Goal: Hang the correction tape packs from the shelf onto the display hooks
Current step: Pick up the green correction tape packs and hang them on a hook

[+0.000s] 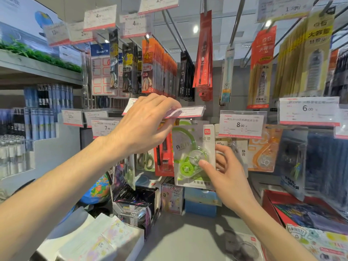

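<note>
A green correction tape pack point(190, 157) hangs in the middle of the display, its top just under a clear price tag holder point(190, 111). My left hand point(145, 125) pinches that price tag holder and tips it upward. My right hand point(224, 170) holds the pack's lower right side, thumb on the front and fingers behind. An orange correction tape pack point(263, 149) hangs to the right. Another correction tape pack point(243, 245) lies flat on the grey shelf point(188, 240) below. The hook itself is hidden behind the tag.
Rows of hanging pen and stationery packs point(160, 68) fill the hooks above. Price tags point(242, 125) stick out at hand height. Boxes point(201, 202), a small globe point(98, 191) and stacked white packs point(90, 240) stand on the shelf below. Red trays point(293, 210) sit at the right.
</note>
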`<action>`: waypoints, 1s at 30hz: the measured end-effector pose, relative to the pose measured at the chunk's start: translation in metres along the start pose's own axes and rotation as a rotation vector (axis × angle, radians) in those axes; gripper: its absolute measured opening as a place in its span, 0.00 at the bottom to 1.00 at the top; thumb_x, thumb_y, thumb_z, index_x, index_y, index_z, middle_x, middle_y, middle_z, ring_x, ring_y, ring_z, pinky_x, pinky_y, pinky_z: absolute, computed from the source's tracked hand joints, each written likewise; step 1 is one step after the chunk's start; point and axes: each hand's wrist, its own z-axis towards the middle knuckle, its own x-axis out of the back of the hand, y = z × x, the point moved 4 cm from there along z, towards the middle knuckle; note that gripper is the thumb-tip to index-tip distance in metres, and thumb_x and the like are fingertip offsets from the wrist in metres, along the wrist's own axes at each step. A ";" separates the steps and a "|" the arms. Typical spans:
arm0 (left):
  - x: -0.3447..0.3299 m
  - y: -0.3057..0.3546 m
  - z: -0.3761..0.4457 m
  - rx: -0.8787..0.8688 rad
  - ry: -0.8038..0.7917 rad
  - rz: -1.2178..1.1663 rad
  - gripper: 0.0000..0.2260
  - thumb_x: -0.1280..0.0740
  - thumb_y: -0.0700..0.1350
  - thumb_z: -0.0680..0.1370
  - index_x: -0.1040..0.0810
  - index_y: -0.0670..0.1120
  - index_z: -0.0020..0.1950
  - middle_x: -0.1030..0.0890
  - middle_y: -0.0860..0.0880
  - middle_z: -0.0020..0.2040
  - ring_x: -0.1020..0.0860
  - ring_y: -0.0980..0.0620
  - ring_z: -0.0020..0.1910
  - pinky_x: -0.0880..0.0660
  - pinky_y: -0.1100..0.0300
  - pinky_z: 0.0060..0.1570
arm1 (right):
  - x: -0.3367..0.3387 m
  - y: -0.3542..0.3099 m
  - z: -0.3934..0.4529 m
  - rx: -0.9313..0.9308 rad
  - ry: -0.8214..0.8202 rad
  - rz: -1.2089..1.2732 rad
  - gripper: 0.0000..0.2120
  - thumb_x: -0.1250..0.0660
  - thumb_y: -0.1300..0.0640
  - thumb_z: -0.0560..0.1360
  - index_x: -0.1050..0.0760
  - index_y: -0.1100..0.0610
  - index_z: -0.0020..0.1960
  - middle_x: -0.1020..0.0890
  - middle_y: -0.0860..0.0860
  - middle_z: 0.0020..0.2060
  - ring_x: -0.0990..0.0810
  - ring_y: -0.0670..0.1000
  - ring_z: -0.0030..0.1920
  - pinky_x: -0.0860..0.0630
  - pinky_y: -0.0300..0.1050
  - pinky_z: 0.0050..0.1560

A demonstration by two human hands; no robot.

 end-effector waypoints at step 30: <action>-0.046 0.011 -0.078 0.249 0.214 -0.304 0.05 0.30 0.42 0.78 0.21 0.48 0.54 0.21 0.56 0.46 0.25 0.59 0.41 0.22 0.53 0.44 | -0.005 0.016 0.032 -0.054 0.147 -0.173 0.09 0.30 0.44 0.79 0.30 0.42 0.53 0.15 0.49 0.50 0.16 0.49 0.49 0.18 0.50 0.49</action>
